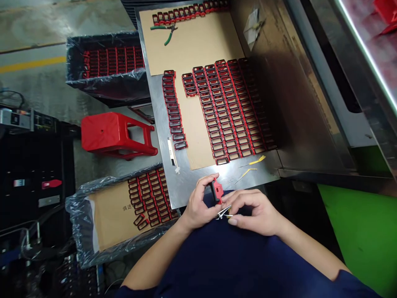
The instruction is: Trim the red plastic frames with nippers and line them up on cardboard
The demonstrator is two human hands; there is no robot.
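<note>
My left hand is closed around a small red and black plastic frame, held upright on its edge between thumb and fingers. Close beside it, my right hand pinches a thin silvery metal tool with slender prongs, low in front of my body. The tool's exact kind is too small to make out. Both hands are just off the near edge of the metal worktable. Rows of similar red and black frames lie beyond them on cardboard.
Green-handled pliers lie at the far end. Two thin yellow-handled tools and a white strip rest on the metal. A red stool stands left, between two plastic-lined bins holding more frames. A metal wall borders the right.
</note>
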